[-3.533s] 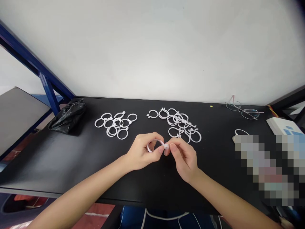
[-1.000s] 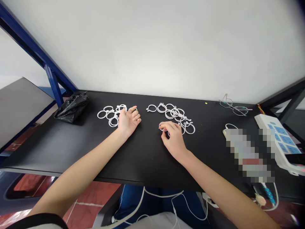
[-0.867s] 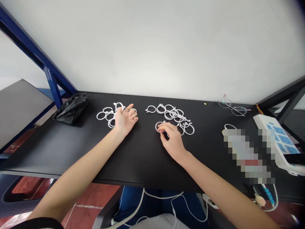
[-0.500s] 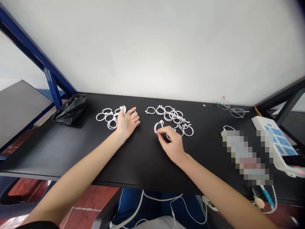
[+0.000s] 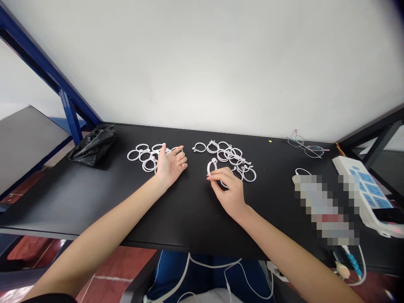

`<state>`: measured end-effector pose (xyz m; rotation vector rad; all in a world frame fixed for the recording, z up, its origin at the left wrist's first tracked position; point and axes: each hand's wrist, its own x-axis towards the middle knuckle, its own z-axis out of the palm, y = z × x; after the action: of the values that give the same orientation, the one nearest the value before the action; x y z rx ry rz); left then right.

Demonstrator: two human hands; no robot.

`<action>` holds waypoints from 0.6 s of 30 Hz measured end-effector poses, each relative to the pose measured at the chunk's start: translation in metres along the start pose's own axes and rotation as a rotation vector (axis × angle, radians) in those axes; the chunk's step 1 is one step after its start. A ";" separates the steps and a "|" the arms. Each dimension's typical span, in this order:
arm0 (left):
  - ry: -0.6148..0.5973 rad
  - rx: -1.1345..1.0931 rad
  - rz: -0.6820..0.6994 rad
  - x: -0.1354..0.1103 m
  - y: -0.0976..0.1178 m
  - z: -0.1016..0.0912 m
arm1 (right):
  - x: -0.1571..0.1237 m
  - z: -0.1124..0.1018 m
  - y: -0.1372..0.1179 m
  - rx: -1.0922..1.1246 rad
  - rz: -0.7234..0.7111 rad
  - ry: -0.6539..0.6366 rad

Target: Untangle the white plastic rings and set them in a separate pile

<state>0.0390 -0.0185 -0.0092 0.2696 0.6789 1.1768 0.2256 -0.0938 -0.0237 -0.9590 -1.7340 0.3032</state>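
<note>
Two heaps of white plastic rings lie on a black table [image 5: 94, 198]. My left hand [image 5: 170, 165] rests at the right edge of the left heap of rings [image 5: 145, 156], fingers loosely spread, nothing gripped. My right hand [image 5: 227, 188] pinches one white ring [image 5: 211, 167] between thumb and fingertips and holds it upright just above the table, at the near left side of the right heap of rings [image 5: 233, 160].
A crumpled black plastic bag [image 5: 94, 144] lies at the far left. Spectacles [image 5: 307, 147] lie at the far right, with a white power strip [image 5: 368, 190] and a blurred patch near the right edge. White cables hang below the table's front edge.
My right hand has lifted one ring off the table beside the right heap and tilted it upright. My left hand has stayed at the left heap, shifting only slightly.
</note>
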 end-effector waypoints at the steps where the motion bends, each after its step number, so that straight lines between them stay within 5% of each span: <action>1: -0.032 0.013 -0.024 -0.002 -0.002 0.001 | 0.000 0.000 0.000 0.004 -0.007 0.006; 7: -0.138 0.184 -0.006 -0.008 -0.010 0.006 | 0.002 0.001 -0.002 0.006 -0.041 0.062; 12: -0.237 0.602 0.133 -0.013 -0.019 0.008 | 0.002 0.000 -0.004 0.043 -0.082 0.083; 18: -0.560 0.944 0.094 -0.026 -0.035 0.009 | -0.001 0.001 -0.005 0.091 -0.094 0.071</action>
<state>0.0658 -0.0540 -0.0120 1.3796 0.6781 0.7315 0.2228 -0.0976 -0.0212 -0.8106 -1.6803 0.2816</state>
